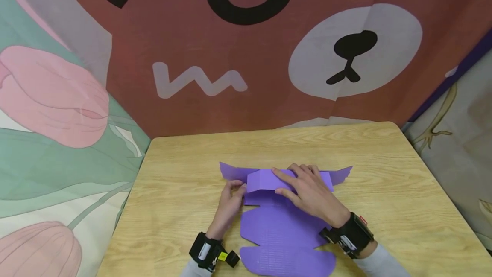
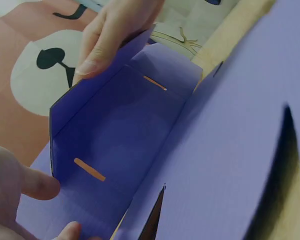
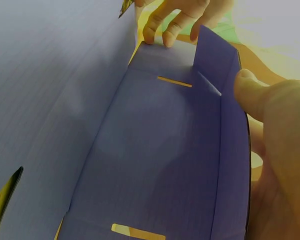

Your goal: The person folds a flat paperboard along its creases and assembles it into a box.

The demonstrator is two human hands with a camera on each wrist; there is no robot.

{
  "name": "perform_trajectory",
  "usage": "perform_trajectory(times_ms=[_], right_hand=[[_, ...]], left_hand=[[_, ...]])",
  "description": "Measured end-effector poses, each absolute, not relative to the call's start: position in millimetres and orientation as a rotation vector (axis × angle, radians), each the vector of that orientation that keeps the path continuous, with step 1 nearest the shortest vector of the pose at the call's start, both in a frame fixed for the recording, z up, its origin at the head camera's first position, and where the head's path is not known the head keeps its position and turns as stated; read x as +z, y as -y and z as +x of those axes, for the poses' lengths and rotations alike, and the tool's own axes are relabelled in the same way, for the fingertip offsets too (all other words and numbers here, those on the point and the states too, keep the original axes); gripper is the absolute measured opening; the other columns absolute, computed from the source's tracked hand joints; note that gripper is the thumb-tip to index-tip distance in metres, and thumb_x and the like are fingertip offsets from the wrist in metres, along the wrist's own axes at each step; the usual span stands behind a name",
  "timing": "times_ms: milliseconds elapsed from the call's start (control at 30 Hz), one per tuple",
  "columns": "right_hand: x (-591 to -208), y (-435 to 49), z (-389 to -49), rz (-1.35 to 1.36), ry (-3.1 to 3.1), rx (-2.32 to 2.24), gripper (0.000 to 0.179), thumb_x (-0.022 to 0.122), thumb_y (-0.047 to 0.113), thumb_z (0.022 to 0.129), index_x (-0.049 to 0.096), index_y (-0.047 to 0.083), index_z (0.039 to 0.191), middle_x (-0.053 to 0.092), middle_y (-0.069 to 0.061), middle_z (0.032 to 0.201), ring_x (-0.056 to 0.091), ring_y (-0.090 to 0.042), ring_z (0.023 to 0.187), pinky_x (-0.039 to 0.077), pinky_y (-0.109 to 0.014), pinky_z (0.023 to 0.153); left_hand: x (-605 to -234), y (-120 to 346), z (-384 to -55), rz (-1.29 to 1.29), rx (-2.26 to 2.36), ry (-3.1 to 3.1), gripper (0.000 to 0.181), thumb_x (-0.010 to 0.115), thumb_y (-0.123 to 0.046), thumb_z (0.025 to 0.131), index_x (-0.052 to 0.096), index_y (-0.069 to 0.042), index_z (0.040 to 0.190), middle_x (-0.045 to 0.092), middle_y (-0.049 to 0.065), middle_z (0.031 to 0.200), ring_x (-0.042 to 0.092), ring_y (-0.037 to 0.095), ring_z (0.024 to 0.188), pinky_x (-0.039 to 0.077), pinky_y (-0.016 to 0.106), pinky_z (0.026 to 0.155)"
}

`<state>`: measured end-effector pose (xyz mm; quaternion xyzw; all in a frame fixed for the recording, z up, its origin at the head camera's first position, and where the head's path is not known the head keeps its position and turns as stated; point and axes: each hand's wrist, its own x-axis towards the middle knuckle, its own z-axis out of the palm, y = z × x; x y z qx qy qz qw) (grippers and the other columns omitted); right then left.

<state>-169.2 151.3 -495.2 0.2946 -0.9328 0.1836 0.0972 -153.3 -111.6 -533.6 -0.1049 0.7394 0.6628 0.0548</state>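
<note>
The right hand (image 1: 313, 191) is clamped on the raised card flap (image 1: 265, 180) — its long axis laid crosswise, its left end touched by the relaxed left hand (image 1: 229, 204).

Pale yellow-brown wood-grain tabletop (image 1: 180, 174): flat, far corners rounded, grain running roughly side to side. Directly on it: partly folded, die-cut purple cardboard sheet (image 1: 282, 225). Near part spread over wood, rounded end panel by lower edge of head view; bare wood shows in wedge-shaped notches on both sides. Far panel folded up, two narrow slots cut through it, seen in both wrist views; narrow strip bent along panel's free edge. Flaps extend left and right at far end.
</note>
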Motion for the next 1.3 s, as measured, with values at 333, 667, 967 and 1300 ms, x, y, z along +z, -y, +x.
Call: perform_trajectory(times_ms=[333,667,967,1300], right_hand=[[-499.8,-147.0,-165.9,0.909,2.753,0.478,0.057,0.064,0.055,0.103,0.056,0.035,0.156,0.065,-0.001,0.124,0.058,-0.025,0.107,0.036,-0.055,0.101],[-501.3,-144.4,-165.2,0.889,2.737,0.493,0.056,0.066,0.054,0.103,0.058,0.033,0.155,0.065,-0.002,0.124,0.06,-0.026,0.108,0.037,-0.058,0.098],[-500.7,-138.8,-162.9,0.899,2.725,0.515,0.057,0.067,0.054,0.102,0.061,0.029,0.153,0.066,-0.004,0.124,0.062,-0.028,0.111,0.04,-0.055,0.101],[-504.9,-124.7,-166.5,0.921,2.674,0.449,0.063,0.071,0.055,0.099,0.064,0.018,0.149,0.068,-0.01,0.13,0.066,-0.033,0.115,0.047,-0.055,0.1]], left_hand=[[-535.0,103.3,-151.7,-0.264,1.961,-2.408,0.031,0.073,-0.018,0.102,0.063,0.004,0.121,0.07,0.019,0.116,0.072,0.023,0.093,0.056,0.024,0.076],[-526.5,98.2,-153.3,-0.101,1.982,-2.518,0.023,0.076,-0.01,0.098,0.073,0.004,0.115,0.073,0.023,0.115,0.08,0.033,0.092,0.061,0.023,0.068],[-532.6,90.0,-144.4,-0.036,2.034,-2.595,0.019,0.074,-0.005,0.098,0.079,0.003,0.115,0.077,0.019,0.115,0.08,0.03,0.095,0.062,0.022,0.08],[-535.4,86.0,-142.6,-0.014,2.057,-2.588,0.02,0.075,-0.008,0.098,0.082,-0.002,0.116,0.082,0.014,0.109,0.079,0.03,0.098,0.061,0.022,0.086]])
